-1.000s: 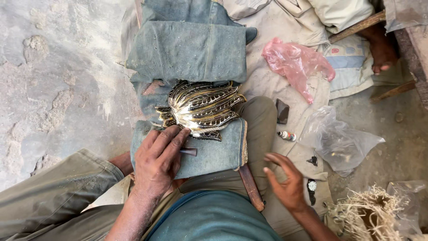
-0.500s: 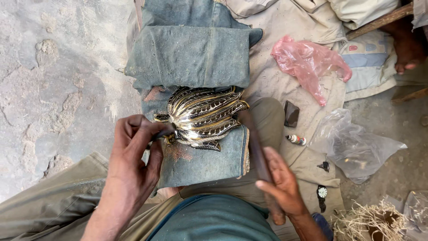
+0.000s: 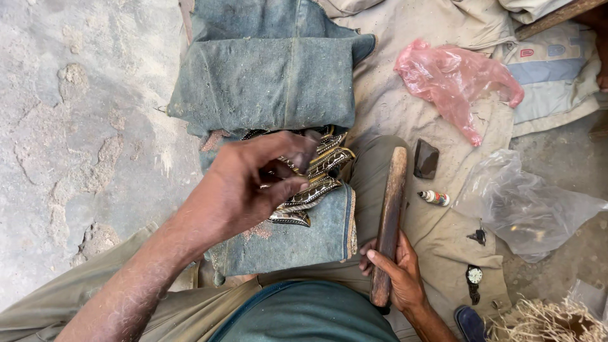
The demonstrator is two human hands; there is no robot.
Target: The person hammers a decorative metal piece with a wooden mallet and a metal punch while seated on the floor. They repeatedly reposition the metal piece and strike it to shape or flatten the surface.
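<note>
A: Left hand [image 3: 253, 183] up over the lap, fingers curled together around the near side of the striped metal piece [image 3: 313, 180]. Covering most of it, so true outline hard to tell.

B: Sitting on folded denim cloth [image 3: 278, 95], across the knee. Shiny ribs running diagonally, low at the near left, up toward the far right. Long axis looks the same way.

A: Right hand [image 3: 396, 278] clamped on the lower end of the wooden stick [image 3: 387, 221]. Stick nearly upright in view, leaning slightly right at the top, lying along the right thigh.

B: 2 hands well apart. Stick just beside the cloth's right edge, not touching the metal.

A: Open room on the left: bare dusty ground [image 3: 76, 126] right up to the denim's edge.

B: Tighter on the right. Dark stone [image 3: 425, 158] and small tube [image 3: 434, 197] just beyond the stick, then a clear plastic bag [image 3: 525, 209], pink plastic bag [image 3: 453, 79] farther out, wristwatch [image 3: 474, 275] near the right hand.
</note>
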